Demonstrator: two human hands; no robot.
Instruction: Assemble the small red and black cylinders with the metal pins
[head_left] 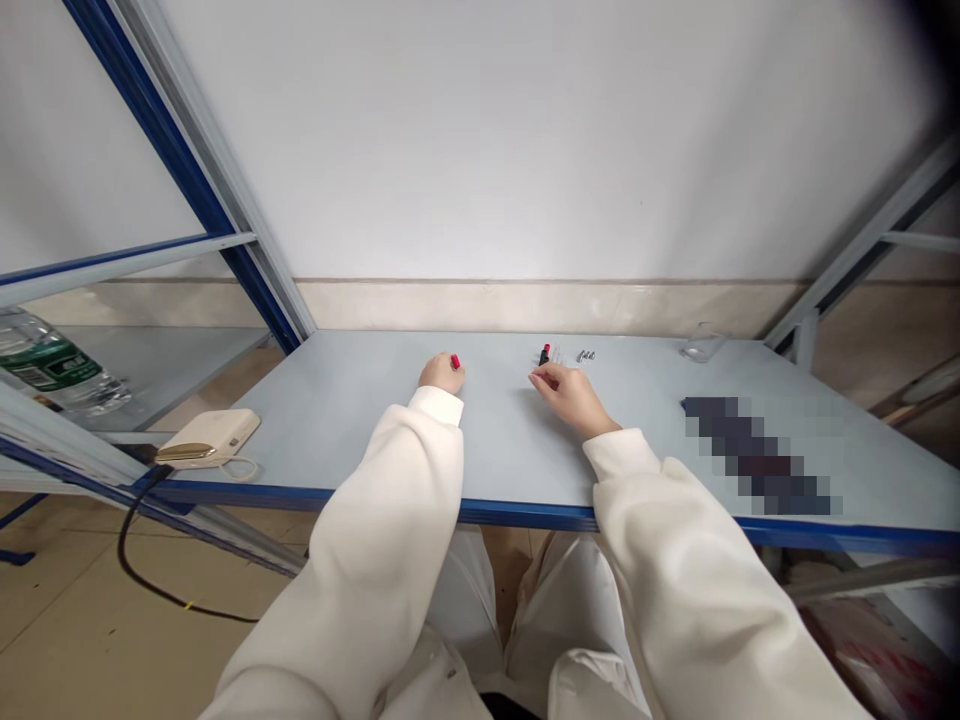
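My left hand (439, 375) is closed just above the shelf, with a small red piece (455, 362) showing at its fingers; most of that piece is hidden. My right hand (570, 397) is to the right of it, thumb and fingertips pinched together, and whatever may be between them is too small to make out. Right behind those fingertips lies a small red and black piece (544, 354). Beside it are some thin clear pieces (556, 354), then several small shiny metal parts (586, 356).
A clear glass container (703, 346) is at the back right. Nearer on that side lies a dark, pixelated object (757, 455). A white power bank (211, 438) with a cord sits at the left front. Metal posts flank the grey shelf (360, 400); a water bottle (56, 365) is far left.
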